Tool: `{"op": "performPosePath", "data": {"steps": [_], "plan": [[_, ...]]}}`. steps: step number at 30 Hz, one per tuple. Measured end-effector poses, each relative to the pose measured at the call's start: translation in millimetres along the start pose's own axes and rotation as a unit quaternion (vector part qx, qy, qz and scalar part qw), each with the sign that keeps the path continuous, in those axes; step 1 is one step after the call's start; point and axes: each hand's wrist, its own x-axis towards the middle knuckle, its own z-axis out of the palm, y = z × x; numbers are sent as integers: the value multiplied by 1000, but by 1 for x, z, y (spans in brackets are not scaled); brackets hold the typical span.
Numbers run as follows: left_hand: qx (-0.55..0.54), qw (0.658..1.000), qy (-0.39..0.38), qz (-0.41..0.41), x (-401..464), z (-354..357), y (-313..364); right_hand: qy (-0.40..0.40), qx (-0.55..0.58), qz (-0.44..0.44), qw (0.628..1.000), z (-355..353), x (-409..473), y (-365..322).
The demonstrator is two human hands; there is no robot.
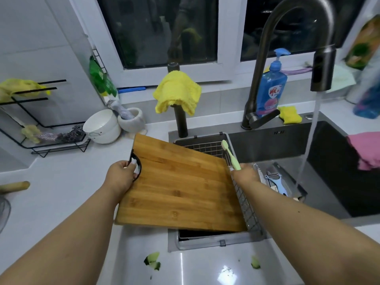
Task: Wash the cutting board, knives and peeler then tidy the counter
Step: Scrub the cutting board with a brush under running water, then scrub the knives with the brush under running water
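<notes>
The wooden cutting board (181, 188) with a black handle tilts across the sink's wire basket (207, 148), while the blue peeler (276, 183) lies in the sink (329, 182).

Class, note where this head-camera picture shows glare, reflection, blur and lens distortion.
Head view: glare patch on the glossy grey counter near the front edge; dark window panes mirror the room; the colourful packages at the right edge are blurred; the white window frame leans from wide-angle distortion.
</notes>
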Motion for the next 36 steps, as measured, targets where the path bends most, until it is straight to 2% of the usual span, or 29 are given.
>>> {"op": "performPosePath", "data": {"steps": [9,16,19,22,25,28,32,36], "plan": [[207,978,2,-3,3,10,-7,18,-53,-14,998,14,-1,3],[294,955,29,-19,3,18,-5,17,-28,-16,999,14,0,4],[367,926,81,27,-8,28,9,36,-9,-18,999,11,-1,7],[392,905,115,121,-18,46,29,61,21,-32,997,6,-2,13],[318,928,78,179,-28,78,52,91,24,-70,993,-5,-6,21],[258,941,12,219,-41,119,72,84,59,-90,991,-22,-9,31],[226,933,-85,266,-62,180,99,50,126,-62,989,-53,1,58],[228,921,-182,257,-80,235,121,36,145,-30,988,-86,16,82]]}}
